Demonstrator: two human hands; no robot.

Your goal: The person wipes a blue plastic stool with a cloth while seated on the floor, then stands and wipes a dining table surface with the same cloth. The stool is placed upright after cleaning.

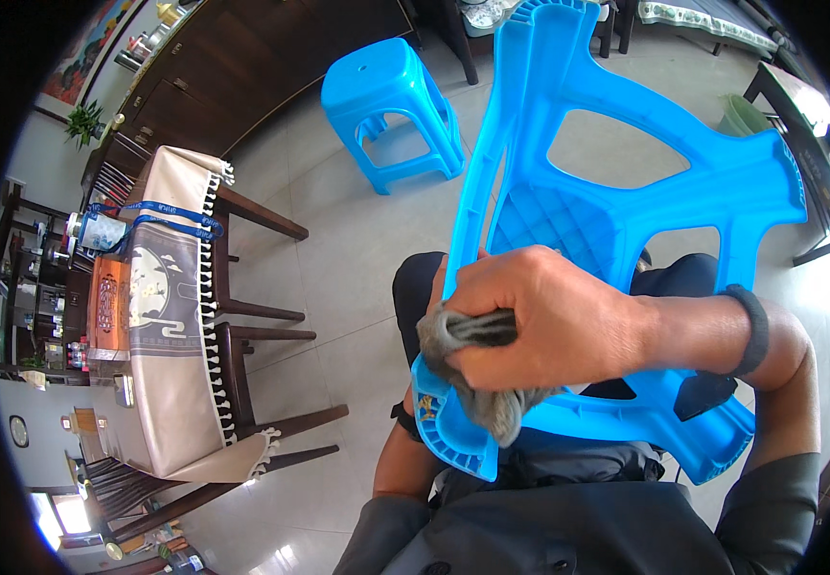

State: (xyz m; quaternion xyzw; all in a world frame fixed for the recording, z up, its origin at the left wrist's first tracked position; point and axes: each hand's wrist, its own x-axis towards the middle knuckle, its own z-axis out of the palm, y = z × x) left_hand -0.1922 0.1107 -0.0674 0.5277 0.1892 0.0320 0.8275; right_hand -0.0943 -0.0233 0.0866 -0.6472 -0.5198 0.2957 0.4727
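A blue plastic stool (663,180) lies tipped over my lap, its ribbed underside and open legs facing me. My right hand (537,323) is closed on a bunched grey cloth (505,413), which presses against the near-left leg of the stool. A yellowish-brown mark shows inside the end of that leg. Mostly hidden behind the stool's left rail is my left hand (437,284); only a little of it shows, gripping along the rail. A dark band circles each wrist.
A second blue stool (379,108) stands upright on the tiled floor (343,266). On the left are a dining table with a tasselled runner (178,402) and dark wooden chairs (242,374). Dark cabinets (242,72) line the back. A green bin (742,115) sits by a low table (803,93) at right.
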